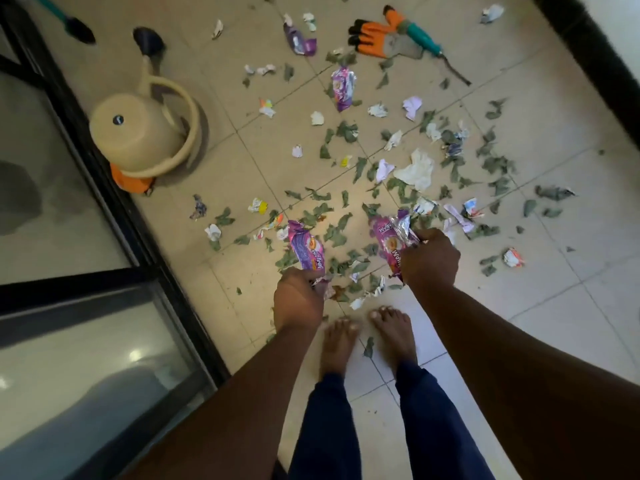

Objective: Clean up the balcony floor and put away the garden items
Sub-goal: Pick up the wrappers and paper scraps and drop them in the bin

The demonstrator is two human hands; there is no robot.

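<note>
Looking down at the tiled balcony floor [519, 306], and it's a mess from my bare feet outward. Biggest thing out here is the beige watering can [138, 140], tipped on its side by the glass door frame, something orange tucked under it; it looks like hollow plastic, probably light if empty, and that big loop handle is where I'd take it. Up top lie the orange and black garden gloves [375, 36] across a teal-handled hand tool [424, 38], soft gloves, stiff tool, so I'd lift the tool by its handle. A second teal-handled trowel [69, 22] sits far corner, well apart. Now my hands: my left hand [298, 299] has its fingers curled round the end of a purple snack wrapper [306, 249], and my right hand [429, 258] is clamped on another purple snack wrapper [391, 237], both off the floor in front of me. They're thin, crinkly foil film (nothing to them, weightless), slippery-looking, so a bunched fistful holds better than a fingertip pinch. Two more of the same wrappers lie further out among a crumpled white tissue [415, 171]. Smallest of all, the torn green leaves [332, 233] and paper scraps [317, 117] scattered everywhere, too flimsy to pick singly, I reckon; sweeping will suit them.
</note>
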